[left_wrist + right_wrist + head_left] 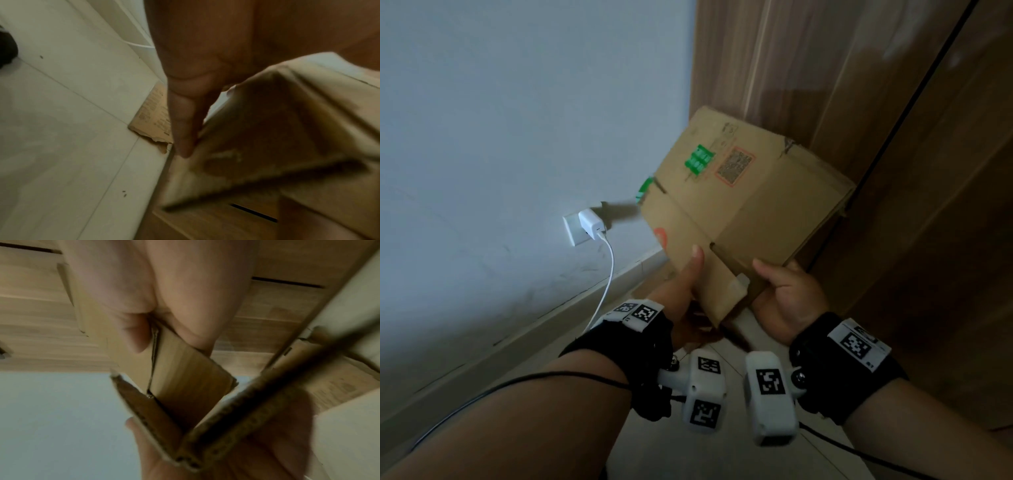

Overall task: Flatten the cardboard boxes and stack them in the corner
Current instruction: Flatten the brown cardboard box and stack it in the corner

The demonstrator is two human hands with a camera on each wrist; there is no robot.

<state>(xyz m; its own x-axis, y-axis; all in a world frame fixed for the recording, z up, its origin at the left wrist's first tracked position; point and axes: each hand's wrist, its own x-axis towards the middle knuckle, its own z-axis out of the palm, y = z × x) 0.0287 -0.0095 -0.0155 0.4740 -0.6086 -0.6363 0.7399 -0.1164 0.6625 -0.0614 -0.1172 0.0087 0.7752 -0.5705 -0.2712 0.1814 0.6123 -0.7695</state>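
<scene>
A flattened brown cardboard box [739,192] with green stickers and a printed label is held tilted in the air in the head view, its far edge towards the corner between white wall and wooden cabinet. My left hand [688,284] grips its near edge, thumb on top. My right hand [784,291] pinches the near flaps from the right, thumb on top. The left wrist view shows my fingers [183,129] under the box [277,138]. In the right wrist view my thumb and fingers pinch a folded flap [185,369]. Another flat cardboard piece [154,116] lies on the floor by the cabinet.
A white charger [590,222] sits in a wall socket, its cable [606,281] hanging to the floor at the left. The wooden cabinet [893,137] fills the right side. Pale floor tiles [61,129] lie below, with a skirting board [517,329] along the wall.
</scene>
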